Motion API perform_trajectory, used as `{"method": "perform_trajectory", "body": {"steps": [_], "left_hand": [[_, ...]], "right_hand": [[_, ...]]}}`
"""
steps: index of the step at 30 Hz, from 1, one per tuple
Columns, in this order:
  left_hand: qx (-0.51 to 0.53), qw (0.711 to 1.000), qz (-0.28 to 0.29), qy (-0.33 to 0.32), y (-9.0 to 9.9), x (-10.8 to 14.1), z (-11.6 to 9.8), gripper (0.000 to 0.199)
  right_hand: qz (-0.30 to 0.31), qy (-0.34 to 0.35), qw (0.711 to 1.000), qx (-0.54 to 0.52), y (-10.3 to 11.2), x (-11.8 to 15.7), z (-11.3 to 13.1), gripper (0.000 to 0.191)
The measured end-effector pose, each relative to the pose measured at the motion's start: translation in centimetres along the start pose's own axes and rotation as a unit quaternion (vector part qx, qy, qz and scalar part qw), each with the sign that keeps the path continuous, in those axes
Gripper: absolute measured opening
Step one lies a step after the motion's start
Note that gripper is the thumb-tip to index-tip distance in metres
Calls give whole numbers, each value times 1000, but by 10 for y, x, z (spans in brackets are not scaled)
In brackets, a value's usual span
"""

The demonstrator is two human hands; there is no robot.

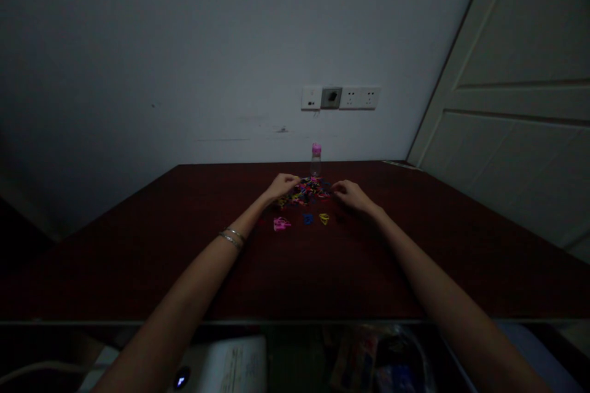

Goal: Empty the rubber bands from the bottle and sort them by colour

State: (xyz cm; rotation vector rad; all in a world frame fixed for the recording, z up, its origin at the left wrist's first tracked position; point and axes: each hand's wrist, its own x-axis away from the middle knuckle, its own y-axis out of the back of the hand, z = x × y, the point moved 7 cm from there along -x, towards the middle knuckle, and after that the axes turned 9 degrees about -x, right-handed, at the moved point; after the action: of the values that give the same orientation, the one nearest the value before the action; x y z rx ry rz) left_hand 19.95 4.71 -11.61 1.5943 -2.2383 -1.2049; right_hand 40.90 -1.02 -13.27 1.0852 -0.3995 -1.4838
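A loose pile of small, multicoloured elastic hair bands [308, 190] lies on the dark red tabletop. At the pile's left side is my left hand [282, 185], its fingers drawn together at the edge of the bands. My right hand [351, 194] is at the right side, fingers curled in a pinch. The dim light hides what either set of fingertips holds. Nearer me lie separate small groups: pink bands [280, 224], blue bands [308, 218] and yellow bands [324, 218]. Behind the pile a small clear bottle [316, 165] with a pink cap stands upright.
The table [295, 282] backs onto a pale wall with a row of sockets [359, 97]. A white panelled door [516, 104] is at the right. Below the table's front edge are a white device [225, 365] and packaged items [357, 359].
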Motion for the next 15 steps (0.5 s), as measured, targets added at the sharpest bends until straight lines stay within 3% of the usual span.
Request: {"method": "perform_trajectory", "body": {"steps": [5, 8, 11, 15], "left_hand": [[48, 983, -136, 115, 53, 6, 74, 32], [86, 964, -185, 170, 69, 16, 108, 32], [111, 957, -191, 190, 71, 23, 123, 33], [92, 965, -182, 164, 68, 25, 121, 35]], "right_hand": [[24, 6, 1000, -10, -8, 1, 4, 24], [38, 24, 999, -18, -15, 1, 6, 22], [49, 29, 998, -30, -21, 0, 8, 23], [54, 33, 998, -21, -26, 2, 16, 24]]}}
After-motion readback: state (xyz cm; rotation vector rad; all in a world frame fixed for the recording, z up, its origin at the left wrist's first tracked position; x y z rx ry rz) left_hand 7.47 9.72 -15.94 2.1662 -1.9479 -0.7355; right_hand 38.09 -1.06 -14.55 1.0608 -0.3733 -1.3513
